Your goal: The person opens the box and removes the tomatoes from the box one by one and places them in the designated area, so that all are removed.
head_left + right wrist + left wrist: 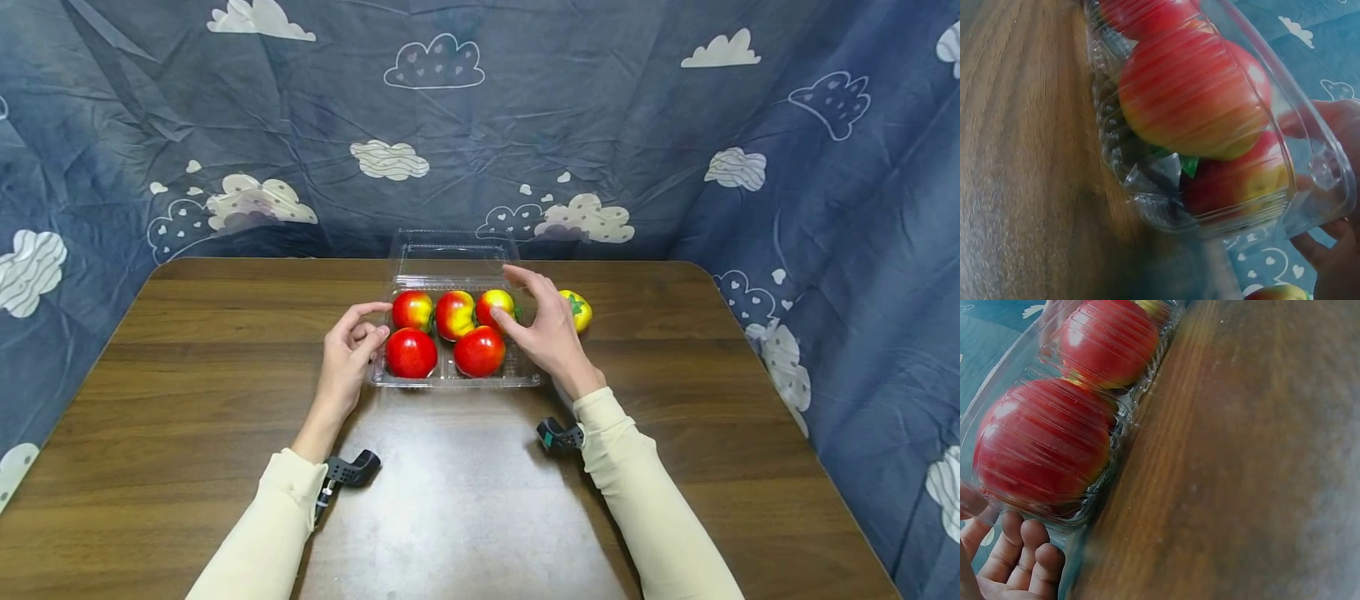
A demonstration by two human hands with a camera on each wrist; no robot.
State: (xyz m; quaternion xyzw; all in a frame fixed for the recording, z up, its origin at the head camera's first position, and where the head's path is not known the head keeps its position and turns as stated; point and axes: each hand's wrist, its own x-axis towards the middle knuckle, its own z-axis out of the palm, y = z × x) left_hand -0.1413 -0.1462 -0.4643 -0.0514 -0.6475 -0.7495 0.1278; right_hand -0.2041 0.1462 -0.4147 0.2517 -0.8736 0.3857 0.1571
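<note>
table [187, 350], fingers [360, 329] flanking container [450, 377]

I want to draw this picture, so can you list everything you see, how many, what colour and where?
apples in the box: five, red and yellow, three at the back and two in front.
loose apple: one, yellow with red, on the table right of the box, behind the right hand.
plastic box: one, clear, lid open at the back, middle of the table.
table: one, brown wood.
cloth backdrop: one, blue with clouds, behind and beside the table.
wrist cameras: two, black, one on each wrist.
left hand: one, fingers curled at the box's left edge.
right hand: one, at the box's right edge.
</note>
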